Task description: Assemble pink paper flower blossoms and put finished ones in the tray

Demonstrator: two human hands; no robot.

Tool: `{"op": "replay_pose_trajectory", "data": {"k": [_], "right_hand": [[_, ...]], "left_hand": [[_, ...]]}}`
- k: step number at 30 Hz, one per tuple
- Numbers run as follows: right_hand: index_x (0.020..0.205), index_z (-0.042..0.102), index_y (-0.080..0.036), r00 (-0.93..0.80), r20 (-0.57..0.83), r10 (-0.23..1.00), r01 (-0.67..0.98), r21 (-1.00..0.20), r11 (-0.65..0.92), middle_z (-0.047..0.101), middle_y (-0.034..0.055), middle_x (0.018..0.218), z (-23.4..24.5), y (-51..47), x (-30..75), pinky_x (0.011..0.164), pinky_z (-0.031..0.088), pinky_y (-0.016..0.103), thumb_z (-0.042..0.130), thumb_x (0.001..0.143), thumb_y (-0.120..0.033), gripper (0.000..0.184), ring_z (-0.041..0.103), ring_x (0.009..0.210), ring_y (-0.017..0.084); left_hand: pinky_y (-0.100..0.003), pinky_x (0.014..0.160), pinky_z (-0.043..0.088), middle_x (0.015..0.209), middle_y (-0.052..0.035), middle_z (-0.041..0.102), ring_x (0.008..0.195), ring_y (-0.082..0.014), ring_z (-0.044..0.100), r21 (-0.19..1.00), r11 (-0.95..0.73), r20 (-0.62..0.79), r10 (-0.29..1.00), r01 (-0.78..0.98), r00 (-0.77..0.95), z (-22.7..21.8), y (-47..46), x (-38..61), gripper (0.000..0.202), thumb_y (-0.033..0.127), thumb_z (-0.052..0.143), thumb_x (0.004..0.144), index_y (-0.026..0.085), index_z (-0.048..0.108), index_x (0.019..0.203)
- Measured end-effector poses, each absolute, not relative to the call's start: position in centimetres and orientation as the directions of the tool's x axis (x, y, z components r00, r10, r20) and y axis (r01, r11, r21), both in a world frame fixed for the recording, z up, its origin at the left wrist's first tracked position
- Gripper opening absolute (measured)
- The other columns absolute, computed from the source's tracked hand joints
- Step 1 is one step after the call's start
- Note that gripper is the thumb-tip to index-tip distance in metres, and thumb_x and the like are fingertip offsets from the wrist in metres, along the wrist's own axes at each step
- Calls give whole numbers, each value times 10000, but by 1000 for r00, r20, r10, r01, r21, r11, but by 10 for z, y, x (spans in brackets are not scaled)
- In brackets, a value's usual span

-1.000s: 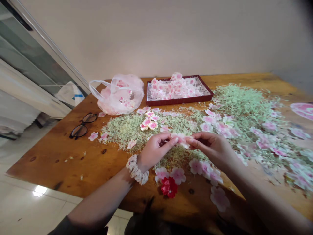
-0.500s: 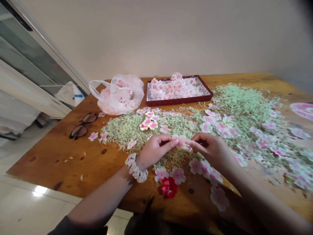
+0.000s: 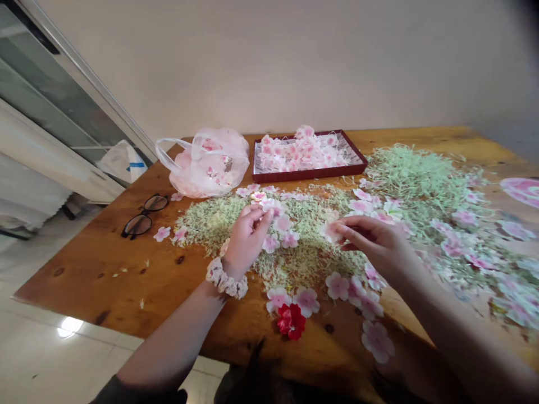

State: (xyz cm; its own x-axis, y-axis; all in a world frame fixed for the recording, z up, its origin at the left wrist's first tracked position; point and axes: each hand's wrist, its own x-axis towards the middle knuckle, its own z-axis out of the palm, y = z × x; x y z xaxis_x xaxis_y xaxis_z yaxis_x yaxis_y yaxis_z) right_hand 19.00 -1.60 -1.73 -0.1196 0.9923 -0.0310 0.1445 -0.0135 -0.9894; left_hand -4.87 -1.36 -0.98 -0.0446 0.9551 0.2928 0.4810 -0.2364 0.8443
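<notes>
One left hand [image 3: 244, 234]: pinching pink flowers [image 3: 282, 223] at centre.
One right hand [image 3: 377, 240]: pinching a pale flower [image 3: 329, 232], three o'clock of those.
Tray [image 3: 311, 177]: twelve o'clock, beyond green scraps [image 3: 305, 259].
Bag [image 3: 187, 180]: ten o'clock.
Eyeglasses [image 3: 138, 225]: nine o'clock.

One left hand [image 3: 244, 238], one right hand [image 3: 381, 242], pink flowers [image 3: 378, 340] past counting.
One red flower [image 3: 291, 321] at six o'clock, one sheer bag [image 3: 210, 168] at ten, one tray [image 3: 309, 173], one pair of glasses [image 3: 138, 225].

Flwrs [image 3: 306, 302] on tbl [image 3: 105, 275], tray [image 3: 309, 175] behind, bag [image 3: 202, 168] L of tray, specs [image 3: 138, 225] L
</notes>
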Motion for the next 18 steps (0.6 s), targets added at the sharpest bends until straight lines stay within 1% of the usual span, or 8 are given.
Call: {"op": "replay_pose_trajectory", "data": {"k": [1,3,6,7,9,12,15,18], "right_hand": [[874,682,-207,-131,-45,990,138,-990,-26,685,41,854,-17,-16,190,629,555,262,690,733,-457,288,622,711,136],[896,682,-216,-146,-78,986,122,-991,-60,688,42,898,-16,-17,190,640,553,256,703,725,-452,292,626,744,139],[859,660,-221,-161,-139,977,73,-989,-129,680,19,839,-14,-19,189,613,531,234,730,706,-434,271,616,693,118],[848,648,-223,-173,-161,972,52,-987,-155,674,9,810,-14,-20,189,599,521,227,738,699,-427,268,610,670,111],[831,632,-225,-200,-191,961,20,-982,-190,662,-4,772,-14,-22,187,582,501,219,745,693,-419,263,599,650,105],[793,625,-224,-224,-190,956,18,-982,-191,643,-12,745,-12,-29,181,589,476,213,729,714,-415,232,582,650,101],[762,625,-220,-244,-138,960,60,-990,-127,634,-2,770,-7,-35,174,650,475,229,700,746,-410,205,592,710,120],[738,625,-208,-265,-71,962,68,-996,-54,639,30,927,-5,-38,169,750,492,265,693,750,-402,207,618,838,158]], "left_hand": [[-276,824,435,939,-56,584,904,-161,552,844,-240,307,949,479,-66,-9,-14,-49,261,338,527,875,150,680,779],[-252,729,441,862,-41,589,804,-142,553,881,-222,267,962,418,-53,-7,-16,-48,245,362,570,850,155,696,816],[-213,553,399,683,3,595,594,-97,506,981,-67,55,996,183,66,-10,-23,-41,240,401,620,813,178,699,857],[-203,525,387,693,0,616,582,-93,510,995,11,-23,992,98,123,-11,-26,-37,237,399,630,806,182,697,874],[-194,549,409,778,-25,667,667,-107,572,992,126,-122,972,-6,201,-13,-32,-30,221,371,659,787,181,697,893],[-197,588,426,819,-50,690,734,-125,592,979,202,-186,946,-32,266,-12,-38,-22,228,356,651,795,165,708,906],[-212,600,423,799,-41,679,688,-119,551,986,166,-168,938,33,303,-10,-40,-20,245,358,636,806,163,725,924],[-243,670,432,825,-36,672,729,-138,552,992,81,-109,941,98,321,-8,-41,-21,240,345,633,809,179,728,954]]}}
